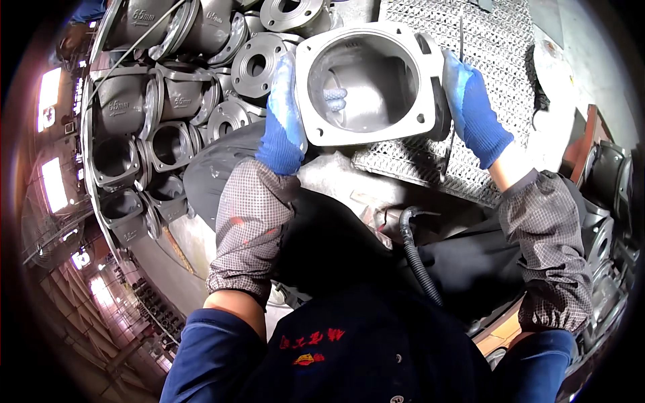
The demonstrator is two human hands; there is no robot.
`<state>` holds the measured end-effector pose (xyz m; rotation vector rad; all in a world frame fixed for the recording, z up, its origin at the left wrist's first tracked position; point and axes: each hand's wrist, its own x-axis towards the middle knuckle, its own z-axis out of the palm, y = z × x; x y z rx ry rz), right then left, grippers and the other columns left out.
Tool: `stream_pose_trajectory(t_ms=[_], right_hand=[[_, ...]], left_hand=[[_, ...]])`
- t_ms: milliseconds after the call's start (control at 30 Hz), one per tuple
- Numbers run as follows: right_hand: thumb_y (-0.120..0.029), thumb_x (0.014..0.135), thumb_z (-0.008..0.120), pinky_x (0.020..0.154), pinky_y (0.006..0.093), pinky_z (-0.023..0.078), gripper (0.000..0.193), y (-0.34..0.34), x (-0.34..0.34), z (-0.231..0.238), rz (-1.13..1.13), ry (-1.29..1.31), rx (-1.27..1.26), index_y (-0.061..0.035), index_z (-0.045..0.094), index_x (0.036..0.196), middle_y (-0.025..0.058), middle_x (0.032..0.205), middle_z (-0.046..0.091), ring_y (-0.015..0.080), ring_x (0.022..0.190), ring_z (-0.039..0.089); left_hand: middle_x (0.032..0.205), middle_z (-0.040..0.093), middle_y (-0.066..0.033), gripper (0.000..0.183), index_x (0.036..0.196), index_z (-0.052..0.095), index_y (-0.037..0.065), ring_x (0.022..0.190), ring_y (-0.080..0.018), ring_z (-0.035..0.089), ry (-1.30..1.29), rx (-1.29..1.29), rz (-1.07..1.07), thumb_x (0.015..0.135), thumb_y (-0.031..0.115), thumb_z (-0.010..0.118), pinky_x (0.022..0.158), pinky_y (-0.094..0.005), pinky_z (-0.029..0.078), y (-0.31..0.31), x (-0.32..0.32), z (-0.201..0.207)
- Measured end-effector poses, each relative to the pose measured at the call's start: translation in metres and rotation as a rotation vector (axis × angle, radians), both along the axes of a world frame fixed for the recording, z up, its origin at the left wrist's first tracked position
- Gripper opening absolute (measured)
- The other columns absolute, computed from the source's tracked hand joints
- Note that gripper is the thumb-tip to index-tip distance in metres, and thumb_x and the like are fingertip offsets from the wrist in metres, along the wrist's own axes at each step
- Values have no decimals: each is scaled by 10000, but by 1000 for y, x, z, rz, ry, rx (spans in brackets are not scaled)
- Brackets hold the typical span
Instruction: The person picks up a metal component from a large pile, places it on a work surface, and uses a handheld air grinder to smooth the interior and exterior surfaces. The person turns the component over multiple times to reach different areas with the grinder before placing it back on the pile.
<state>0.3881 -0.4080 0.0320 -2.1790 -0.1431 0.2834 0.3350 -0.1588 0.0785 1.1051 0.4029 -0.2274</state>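
Observation:
Both of my hands grip a large hollow grey valve body (376, 87), a metal casting with a square flange and a wide round bore facing up at me. My left hand (282, 121), in a blue work glove, holds its left side, and some of its fingertips show through the bore. On the opposite side my right hand (472, 107), also gloved in blue, presses against the casting, its fingers partly hidden behind the rim. The casting is raised above my lap, over the near edge of a textured metal surface (487, 40).
Rows of similar grey valve bodies (119, 101) stand to the left, with round-flanged castings (257, 65) beside them. A ribbed grey hose (413, 252) curves between my legs. More castings (608, 174) are stacked at the far right, near a brown board (583, 144).

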Motion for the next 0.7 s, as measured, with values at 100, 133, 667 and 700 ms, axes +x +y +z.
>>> stream_pose_trajectory(t_ms=[100, 133, 667, 700], right_hand=[[-64, 870, 471, 666, 334, 518, 275, -24, -13, 11, 135, -112, -302, 53, 470, 1119, 208, 846, 613, 297, 752, 643], [-52, 874, 469, 654, 320, 528, 302, -27, -15, 9, 136, -55, -278, 42, 462, 1161, 196, 881, 623, 280, 749, 653], [-53, 669, 685, 747, 319, 480, 398, -66, 10, 17, 94, -126, 109, 16, 547, 1036, 147, 882, 612, 233, 861, 604], [-143, 758, 607, 703, 305, 472, 291, -60, 10, 17, -39, 52, 320, -6, 555, 1008, 110, 858, 601, 194, 800, 582]], left_hand=[[1169, 545, -162, 526, 1270, 438, 36, 865, -297, 634, -49, 50, -15, 950, 447, 367, 708, -412, 567, -16, -2, 11], [1141, 565, -148, 474, 1239, 463, 21, 888, -239, 633, -38, -91, 12, 962, 395, 374, 759, -360, 556, -16, -4, 11], [1167, 541, -114, 400, 1236, 475, 2, 1063, -176, 545, -386, 189, -38, 958, 286, 429, 899, -301, 459, -51, 11, 38], [1183, 533, -116, 405, 1245, 471, -1, 1079, -178, 537, -404, 190, -37, 957, 281, 431, 914, -304, 454, -50, 12, 36]])
